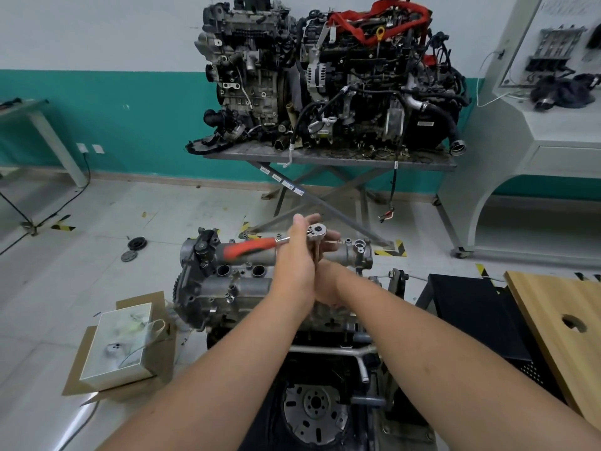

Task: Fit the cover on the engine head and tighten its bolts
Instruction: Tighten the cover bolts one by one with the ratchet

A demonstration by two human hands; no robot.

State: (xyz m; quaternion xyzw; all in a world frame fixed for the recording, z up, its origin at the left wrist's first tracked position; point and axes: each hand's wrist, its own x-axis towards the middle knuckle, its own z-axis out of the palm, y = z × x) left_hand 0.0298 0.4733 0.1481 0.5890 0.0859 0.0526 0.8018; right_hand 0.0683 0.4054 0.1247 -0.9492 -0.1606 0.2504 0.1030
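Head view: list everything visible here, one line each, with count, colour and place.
ratchet wrench: one, red handle, over engine head
engine head: one, grey, centre on stand
engines: two, dark, on far metal table
cardboard box: one, brown, floor left
wooden board: one, tan, right
training console: one, white, far right
left hand: at the wrench head
right hand: mostly hidden behind the left

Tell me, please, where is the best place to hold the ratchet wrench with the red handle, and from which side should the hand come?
Probably grip the ratchet wrench on its red handle, coming from above and the left. The handle points left over the cover and lies free. The left hand and right hand already crowd the head and the upright extension.
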